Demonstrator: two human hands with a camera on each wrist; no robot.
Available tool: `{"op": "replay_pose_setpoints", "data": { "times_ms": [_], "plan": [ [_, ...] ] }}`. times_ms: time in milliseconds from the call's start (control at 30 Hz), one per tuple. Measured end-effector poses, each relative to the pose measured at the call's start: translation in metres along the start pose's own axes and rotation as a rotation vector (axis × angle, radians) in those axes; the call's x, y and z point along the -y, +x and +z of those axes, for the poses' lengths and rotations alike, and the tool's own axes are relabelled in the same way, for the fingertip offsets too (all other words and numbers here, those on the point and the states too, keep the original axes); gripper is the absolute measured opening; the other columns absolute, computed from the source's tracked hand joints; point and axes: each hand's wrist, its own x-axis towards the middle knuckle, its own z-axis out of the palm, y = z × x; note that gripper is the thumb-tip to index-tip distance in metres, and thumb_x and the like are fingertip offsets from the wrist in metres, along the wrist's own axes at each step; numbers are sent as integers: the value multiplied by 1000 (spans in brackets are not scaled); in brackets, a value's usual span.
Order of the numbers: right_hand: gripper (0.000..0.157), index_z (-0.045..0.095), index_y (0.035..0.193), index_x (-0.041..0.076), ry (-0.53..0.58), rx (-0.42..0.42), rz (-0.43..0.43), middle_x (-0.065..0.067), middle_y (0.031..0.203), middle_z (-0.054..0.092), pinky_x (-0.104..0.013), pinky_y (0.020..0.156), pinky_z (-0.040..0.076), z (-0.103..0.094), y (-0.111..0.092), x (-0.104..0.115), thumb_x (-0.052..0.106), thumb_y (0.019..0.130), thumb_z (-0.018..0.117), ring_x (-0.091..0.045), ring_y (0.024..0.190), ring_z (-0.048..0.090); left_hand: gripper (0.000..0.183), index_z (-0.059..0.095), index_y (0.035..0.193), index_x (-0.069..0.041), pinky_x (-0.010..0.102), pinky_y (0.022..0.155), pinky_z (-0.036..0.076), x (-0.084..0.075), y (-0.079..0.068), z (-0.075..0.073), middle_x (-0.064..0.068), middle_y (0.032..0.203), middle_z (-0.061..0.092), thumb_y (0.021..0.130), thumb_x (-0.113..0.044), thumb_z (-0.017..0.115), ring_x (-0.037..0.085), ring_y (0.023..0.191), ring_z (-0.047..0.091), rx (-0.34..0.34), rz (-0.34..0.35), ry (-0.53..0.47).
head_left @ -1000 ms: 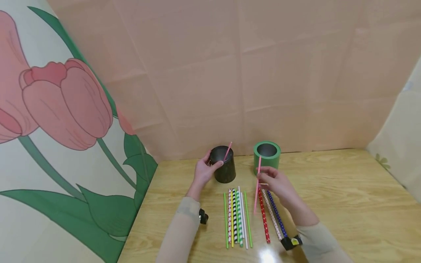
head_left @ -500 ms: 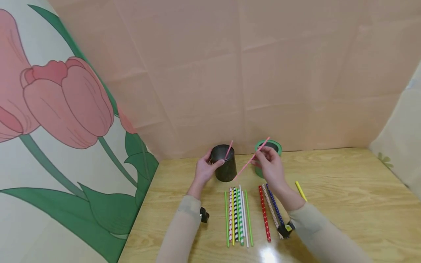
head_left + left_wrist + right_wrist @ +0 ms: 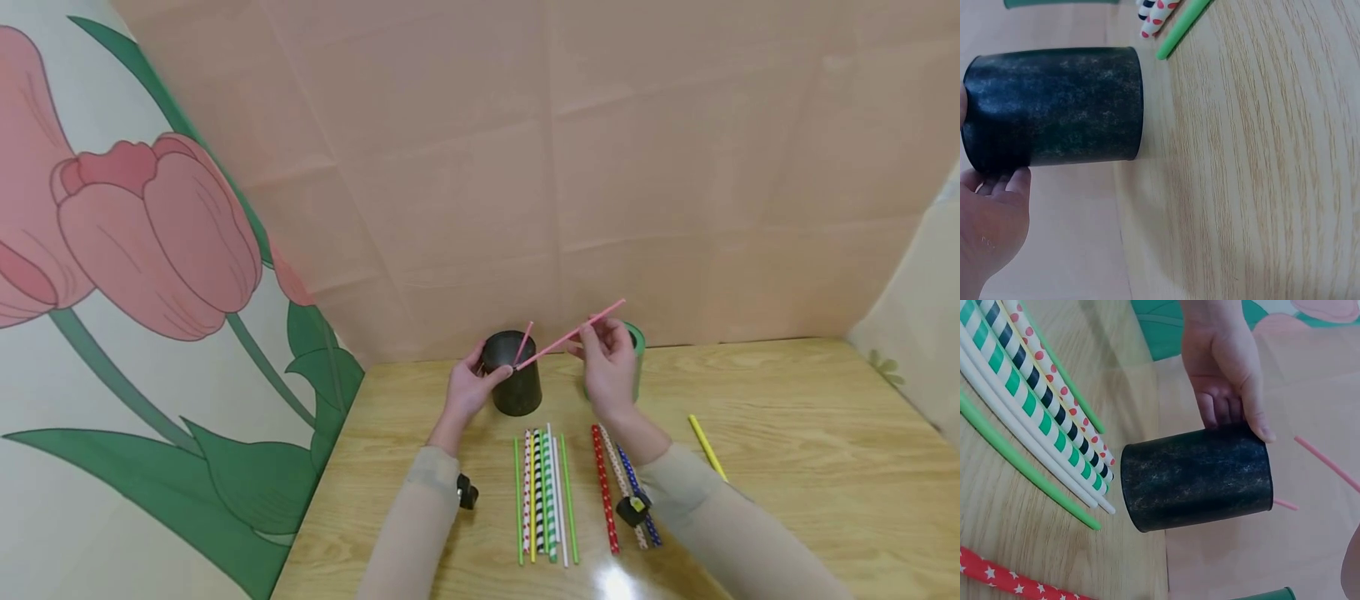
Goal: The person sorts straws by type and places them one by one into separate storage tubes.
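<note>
Fingers of the left hand [image 3: 468, 388] grip the upright black cylindrical cup [image 3: 519, 395] near its rim, a sensible brace, with one slim pink straw [image 3: 525, 339] leaning inside. Another pink straw [image 3: 555, 344] slants up rightward, its lower tip just above the rim near the left thumb, pinched by the right hand [image 3: 611, 372] in front of the green cup [image 3: 639, 365]. Standing it steeper, then lowering it lightly, should best clear the rim.
</note>
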Motion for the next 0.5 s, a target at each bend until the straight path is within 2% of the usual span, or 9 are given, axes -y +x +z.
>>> {"op": "replay_pose_setpoints", "data": {
  "times_ms": [200,333,500],
  "plan": [
    [22,58,128,0,-7,18,-39,-17,116,60,-35,90,64,8,7,-7,11,109,62,-23,101,70,84,43,159,5,42,122,39,-1,-2,-2,26,163,42,91,-12,88,35,151,43,-9,-15,6],
    [19,60,125,3,-51,43,-32,-15,117,62,-39,93,64,14,12,-12,13,109,64,-22,100,71,85,43,160,4,40,122,39,-1,-1,-3,25,164,41,91,-14,89,34,151,43,-7,-22,18],
    [22,62,125,-2,-104,53,-17,-16,115,64,-41,91,64,21,13,-20,11,108,66,-19,98,73,85,42,159,5,41,122,39,-1,1,-2,27,165,38,91,-13,88,34,151,42,-1,-6,15]
  ]
}}
